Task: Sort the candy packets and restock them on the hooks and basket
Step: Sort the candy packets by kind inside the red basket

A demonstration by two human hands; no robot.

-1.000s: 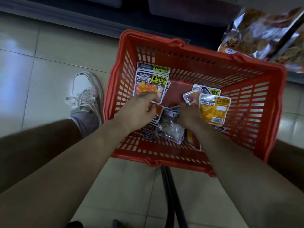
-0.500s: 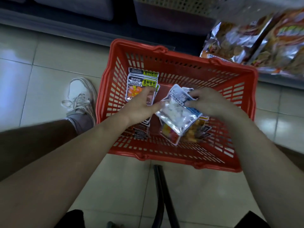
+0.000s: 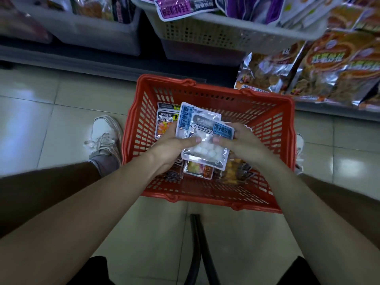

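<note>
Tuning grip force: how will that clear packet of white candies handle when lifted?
Likely floppy: the white-candy packet is thin film, held by left hand and right hand. Probably slippery: glossy film. Candies pool at one end, so it may sag there.

Left hand [image 3: 171, 148] and right hand [image 3: 241, 146]: bare, as are both forearms [image 3: 115, 202]
Trouser legs [image 3: 41, 194]: dark brown, plain
Left shoe [image 3: 104, 136]: white lace-up trainer
Sock [image 3: 107, 164]: grey, between shoe and trouser hem
Right shoe [image 3: 299, 145]: only a white edge in view
Black cloth [image 3: 96, 268]: at lower edge, garment unclear
</note>
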